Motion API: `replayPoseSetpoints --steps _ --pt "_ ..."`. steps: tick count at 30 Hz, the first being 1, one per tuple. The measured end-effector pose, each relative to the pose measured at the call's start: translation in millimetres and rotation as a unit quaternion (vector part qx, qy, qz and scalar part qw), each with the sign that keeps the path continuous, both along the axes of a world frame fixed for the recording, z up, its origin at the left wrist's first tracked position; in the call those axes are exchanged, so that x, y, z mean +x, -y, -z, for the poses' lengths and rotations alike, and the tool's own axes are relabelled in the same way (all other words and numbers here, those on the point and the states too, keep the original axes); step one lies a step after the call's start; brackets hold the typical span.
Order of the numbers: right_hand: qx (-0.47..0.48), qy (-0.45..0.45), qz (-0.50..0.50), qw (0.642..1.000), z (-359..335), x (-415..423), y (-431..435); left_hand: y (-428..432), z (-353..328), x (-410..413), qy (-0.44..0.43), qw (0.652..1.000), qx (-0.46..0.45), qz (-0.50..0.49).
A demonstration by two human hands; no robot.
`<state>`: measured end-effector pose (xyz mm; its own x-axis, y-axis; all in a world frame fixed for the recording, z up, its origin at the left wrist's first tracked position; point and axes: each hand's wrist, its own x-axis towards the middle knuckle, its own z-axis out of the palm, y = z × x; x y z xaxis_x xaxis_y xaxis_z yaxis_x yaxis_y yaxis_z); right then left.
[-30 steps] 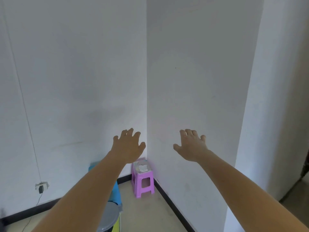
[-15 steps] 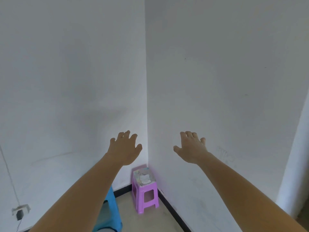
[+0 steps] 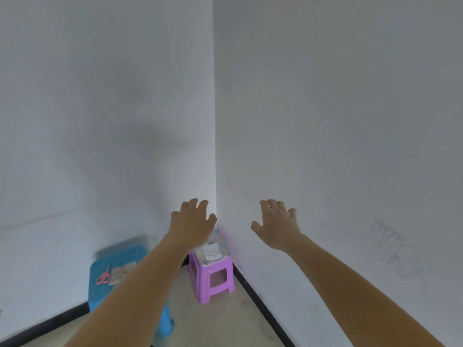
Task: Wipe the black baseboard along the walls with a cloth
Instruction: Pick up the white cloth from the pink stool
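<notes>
**Location of task items.** The black baseboard (image 3: 259,300) runs along the foot of both walls and meets in the corner behind the purple stool (image 3: 213,279). A white folded item (image 3: 211,252) lies on the stool top. It may be the cloth, but this cannot be confirmed from the head view.

**Grip state.** The left hand (image 3: 191,224) and right hand (image 3: 276,225) are held out at arm's length towards the corner. The grip of each hand is spread, with fingers apart and nothing held. Both hands are well above the baseboard and touch neither wall.

**Handling.** The baseboard is judged rigid and fixed, so it should tolerate firm pressure. If the folded item is the cloth, it is judged light, soft and limp. It is best pinched at a folded edge or gathered in the palm, then pressed flat against the strip. The stool looks light and may shift if bumped. It blocks the corner section.

**Change from the earlier frames.**
- The view has swung left and downwards. The wall edge formerly on the right is out of view.
- The top of the blue stool (image 3: 120,261) is now visible, with red-handled scissors (image 3: 103,278) on it.
- The left hand now overlaps the far edge of the purple stool.
- Both hands remain spread and empty.
</notes>
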<state>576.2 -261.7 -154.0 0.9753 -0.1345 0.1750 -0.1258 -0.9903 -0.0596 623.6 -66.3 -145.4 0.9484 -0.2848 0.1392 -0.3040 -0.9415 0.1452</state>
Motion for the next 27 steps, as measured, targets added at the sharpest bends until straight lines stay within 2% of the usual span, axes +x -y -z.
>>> replayPoseSetpoints --steps 5,13,16,21,27 --pt "0.01 -0.088 -0.034 0.995 62 93 21 28 62 83 -0.06 0.998 0.007 -0.023" --pt "0.028 -0.184 -0.068 0.98 125 215 24 34 134 182 -0.176 0.982 0.007 -0.069" --pt "0.025 -0.225 -0.065 0.972 155 259 26 31 160 227 -0.215 0.973 0.007 -0.084" --pt "0.026 -0.268 -0.051 0.962 205 356 21 26 205 329 -0.228 0.971 0.004 -0.067" --pt "0.063 -0.329 -0.008 0.942 272 468 8 16 276 452 -0.3 0.953 -0.006 -0.049"
